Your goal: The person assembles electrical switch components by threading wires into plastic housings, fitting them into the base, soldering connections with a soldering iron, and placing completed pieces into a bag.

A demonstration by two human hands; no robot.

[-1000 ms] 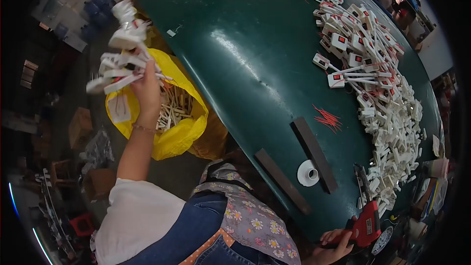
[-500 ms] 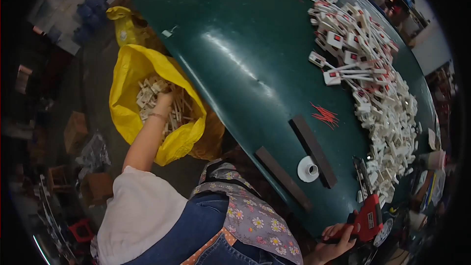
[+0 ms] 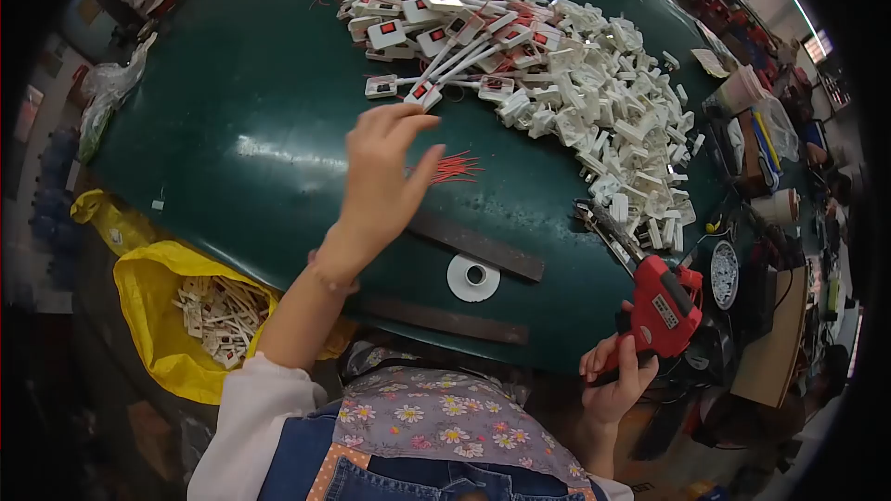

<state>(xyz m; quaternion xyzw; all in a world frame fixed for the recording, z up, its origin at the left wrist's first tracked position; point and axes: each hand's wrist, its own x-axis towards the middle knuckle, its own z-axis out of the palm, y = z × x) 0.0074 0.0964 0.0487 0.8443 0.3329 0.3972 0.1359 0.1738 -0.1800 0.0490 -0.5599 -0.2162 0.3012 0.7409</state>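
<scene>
Left grip (image 3: 379,167) hung empty over desk (image 3: 204,130), fingers parted; switches (image 3: 387,34) lay just beyond fingertips, wires (image 3: 457,167) beside thumb. Right grip (image 3: 620,378) was wrapped round tool (image 3: 664,311), parts (image 3: 640,130) ahead. Good handling called for light fingers near wires, tool nose off parts.

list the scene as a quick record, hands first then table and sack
left hand: fingers spread above the table, nothing seen in it
right hand: gripping red tool
nearest left hand: red wires, switch pile
beside switch pile: white parts, heaped
near edge: two dark bars, white disc between them
sack: yellow, open-mouthed, beside the table, white pieces inside
</scene>
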